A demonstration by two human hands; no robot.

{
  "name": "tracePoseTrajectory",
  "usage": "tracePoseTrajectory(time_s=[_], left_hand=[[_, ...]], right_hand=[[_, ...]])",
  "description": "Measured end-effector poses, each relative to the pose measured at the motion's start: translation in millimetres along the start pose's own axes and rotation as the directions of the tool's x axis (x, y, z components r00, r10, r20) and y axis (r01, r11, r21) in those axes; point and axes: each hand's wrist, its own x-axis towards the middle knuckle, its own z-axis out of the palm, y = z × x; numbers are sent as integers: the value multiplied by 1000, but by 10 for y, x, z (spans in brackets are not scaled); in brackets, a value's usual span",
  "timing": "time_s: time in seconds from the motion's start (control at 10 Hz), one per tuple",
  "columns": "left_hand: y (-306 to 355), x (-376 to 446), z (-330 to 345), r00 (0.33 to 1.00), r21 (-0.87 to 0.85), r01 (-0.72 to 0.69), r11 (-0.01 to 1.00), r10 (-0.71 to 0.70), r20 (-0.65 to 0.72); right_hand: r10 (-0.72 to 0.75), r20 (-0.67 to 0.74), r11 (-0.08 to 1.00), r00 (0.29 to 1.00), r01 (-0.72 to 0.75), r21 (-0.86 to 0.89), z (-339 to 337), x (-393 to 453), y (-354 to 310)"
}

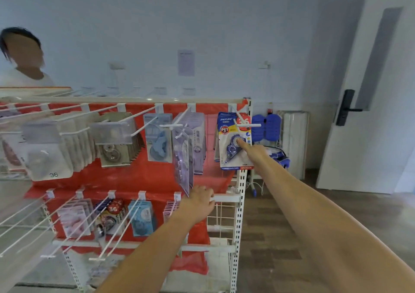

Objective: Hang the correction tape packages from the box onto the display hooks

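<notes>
A blue-and-white correction tape package [233, 142] hangs on the rightmost top hook [243, 122] of the red-backed display rack. My right hand [253, 152] reaches up to it, and its outstretched fingers press on the package's front. Lower down, my left hand [198, 201] grips the bottom edge of a clear pale-purple package [184, 158] that hangs tilted from the neighbouring hook [177, 126]. The box is out of view.
Several other hooks on both rows carry packages, and long white prongs [74, 220] stick out toward me at the lower left. A person [22, 59] stands behind the rack at the far left. Blue items [266, 127] sit beyond the rack's right post; a white door [368, 104] stands right.
</notes>
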Motion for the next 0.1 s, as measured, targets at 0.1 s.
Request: tracePoseTrajectory(time_s=[0.1], left_hand=[[-19, -77, 51, 1000, 62, 1, 998, 0, -17]], right_hand=[[0, 29, 999, 1000, 1, -38, 21, -47, 24]])
